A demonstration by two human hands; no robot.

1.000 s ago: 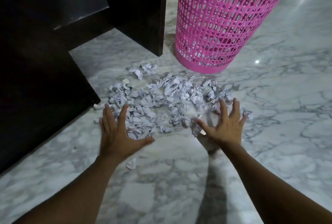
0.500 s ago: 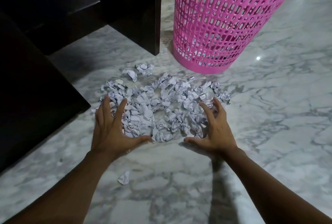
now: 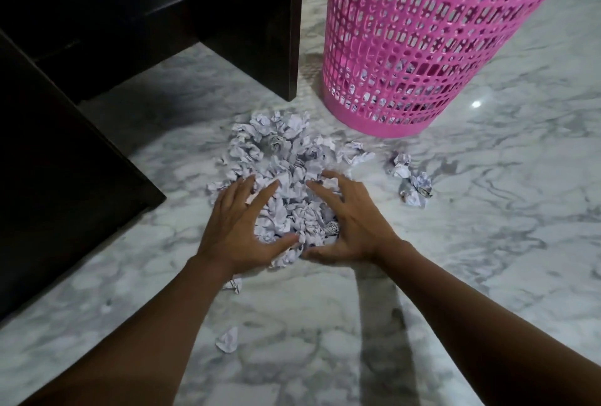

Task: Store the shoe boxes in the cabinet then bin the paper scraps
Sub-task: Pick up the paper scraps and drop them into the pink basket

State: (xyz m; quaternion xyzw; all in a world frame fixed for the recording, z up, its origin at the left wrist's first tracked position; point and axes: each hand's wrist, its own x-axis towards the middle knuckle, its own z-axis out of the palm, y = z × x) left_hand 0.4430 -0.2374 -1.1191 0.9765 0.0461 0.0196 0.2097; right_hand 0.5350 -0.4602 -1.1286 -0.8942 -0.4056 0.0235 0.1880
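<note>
Gathering is the step in hand here: the heap of crumpled white paper scraps (image 3: 286,177) is being cupped on the grey-veined white marble floor (image 3: 487,243) by the left hand (image 3: 239,230) and the right hand (image 3: 349,226), one on each side, thumbs nearly meeting at the near edge. Neither grip is clenched yet; the fingers are spread and curved against the pile, so nothing is actually held. No shoe boxes are seen anywhere, so that half of the job is probably done, though it can't be confirmed from here. Some scraps look to be already sitting inside the pink plastic lattice waste basket (image 3: 422,47), glimpsed through its holes. Next, the hands would need to be pressed together under the heap and lifted as one scoop to the basket just beyond; loose bits could easily be dropped. A few strays are left out: two balls (image 3: 414,182) off to the right, and a couple of small ones (image 3: 228,340) near the left forearm. The dark wooden cabinet (image 3: 81,177) is on the left, its panel edge just beside the basket. The room is pretty dim, with one small light glint on the floor.
</note>
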